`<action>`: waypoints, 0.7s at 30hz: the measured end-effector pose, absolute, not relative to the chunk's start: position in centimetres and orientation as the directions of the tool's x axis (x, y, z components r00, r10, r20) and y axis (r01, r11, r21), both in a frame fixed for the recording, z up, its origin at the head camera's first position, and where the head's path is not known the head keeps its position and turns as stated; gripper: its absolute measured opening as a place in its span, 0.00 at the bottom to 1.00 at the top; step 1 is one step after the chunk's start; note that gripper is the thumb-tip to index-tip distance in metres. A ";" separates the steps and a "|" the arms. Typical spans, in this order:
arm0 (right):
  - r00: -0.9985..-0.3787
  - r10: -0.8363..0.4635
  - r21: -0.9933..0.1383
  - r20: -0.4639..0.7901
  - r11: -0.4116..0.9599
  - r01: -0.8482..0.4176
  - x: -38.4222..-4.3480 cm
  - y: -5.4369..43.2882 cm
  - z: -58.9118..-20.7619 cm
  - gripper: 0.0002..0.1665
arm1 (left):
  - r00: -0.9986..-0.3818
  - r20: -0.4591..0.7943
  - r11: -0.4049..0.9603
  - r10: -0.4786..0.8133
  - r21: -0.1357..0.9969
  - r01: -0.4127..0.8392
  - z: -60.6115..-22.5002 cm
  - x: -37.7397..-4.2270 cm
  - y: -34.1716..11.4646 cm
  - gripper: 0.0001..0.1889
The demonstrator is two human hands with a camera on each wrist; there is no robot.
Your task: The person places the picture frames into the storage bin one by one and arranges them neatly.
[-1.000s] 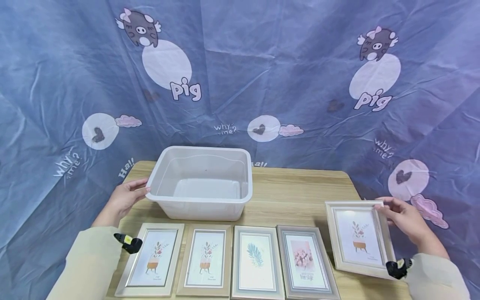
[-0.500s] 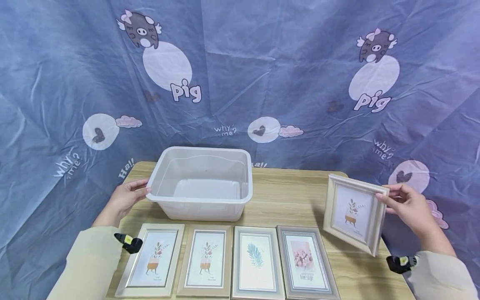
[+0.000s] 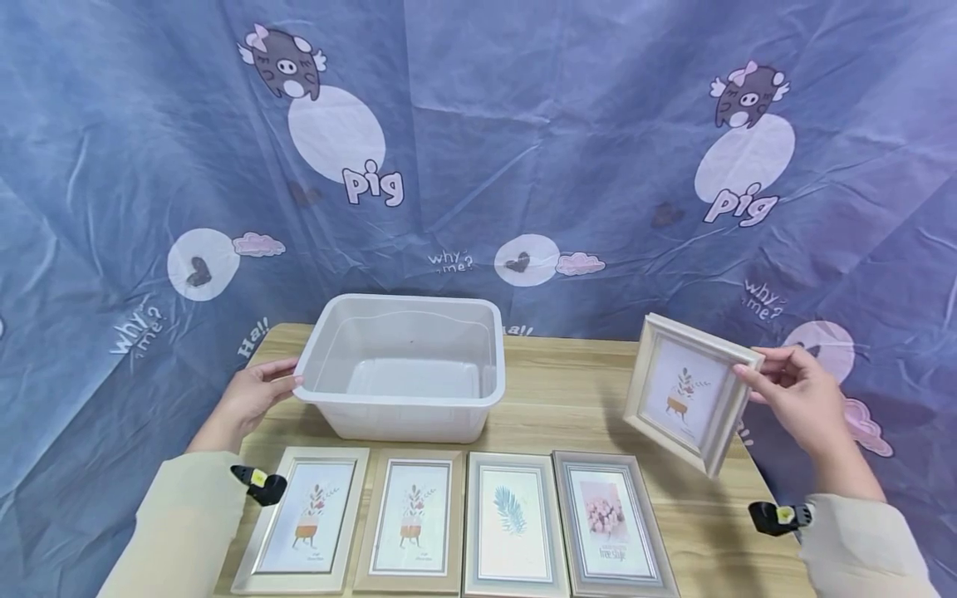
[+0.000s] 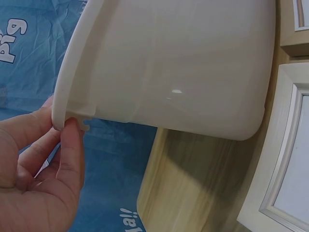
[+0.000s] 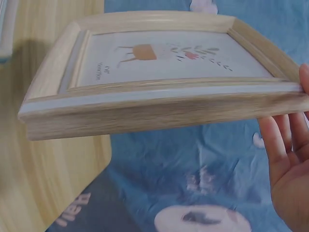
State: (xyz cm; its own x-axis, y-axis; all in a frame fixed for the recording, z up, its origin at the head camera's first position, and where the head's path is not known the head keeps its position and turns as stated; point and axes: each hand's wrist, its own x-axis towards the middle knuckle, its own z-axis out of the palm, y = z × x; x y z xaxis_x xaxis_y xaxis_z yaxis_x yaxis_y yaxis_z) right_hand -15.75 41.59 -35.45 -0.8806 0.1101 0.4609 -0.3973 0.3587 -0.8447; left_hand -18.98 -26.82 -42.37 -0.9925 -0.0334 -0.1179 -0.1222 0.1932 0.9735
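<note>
My left hand (image 3: 250, 400) pinches the left rim of a white plastic tub (image 3: 407, 419), thumb on one side and fingers curled under the lip, as the left wrist view shows. The tub stands at the back of the table with nothing inside. Over the table's right side, my right hand (image 3: 803, 403) holds a cream picture frame (image 3: 643, 386) by its right edge, thumb on the front and fingers behind. This frame hangs tilted in the air, its plant-pot print facing me. In the right wrist view its pale wooden side (image 5: 154, 113) shows close up.
Along the front of the wooden table (image 3: 568, 374) several picture frames lie face up in a row: a white one (image 3: 347, 531), a beige one (image 3: 366, 531), one with a blue leaf (image 3: 511, 508) and one with pink flowers (image 3: 602, 511). A blue printed cloth (image 3: 478, 149) hangs behind.
My right hand has lifted the picture frame up off the table's right side, turned it and brought it slightly left. My left hand stays on the tub's rim.
</note>
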 end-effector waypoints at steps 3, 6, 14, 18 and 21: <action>-0.860 0.135 -0.831 0.492 0.368 -0.417 -16.0 40.3 -35.0 0.21 | -0.992 -0.121 0.194 -0.036 0.973 -0.126 -42.2 -18.9 -26.7 0.29; -0.844 0.172 -0.831 0.508 0.354 -0.428 -16.2 38.7 -34.4 0.20 | -0.992 -0.120 0.185 -0.038 0.975 -0.125 -42.2 -18.8 -26.7 0.28; -0.769 0.297 -0.799 0.566 0.429 -0.422 -16.6 33.7 -32.7 0.17 | -0.991 -0.130 0.170 -0.035 0.976 -0.134 -42.4 -18.9 -27.0 0.29; -0.722 0.327 -0.779 0.610 0.415 -0.471 -16.8 31.6 -32.1 0.17 | -0.991 -0.130 0.167 -0.026 0.977 -0.132 -42.4 -18.9 -27.1 0.29; -0.681 0.330 -0.746 0.654 0.432 -0.507 -17.0 30.3 -31.7 0.17 | -0.991 -0.130 0.171 -0.025 0.976 -0.132 -42.4 -18.9 -27.1 0.29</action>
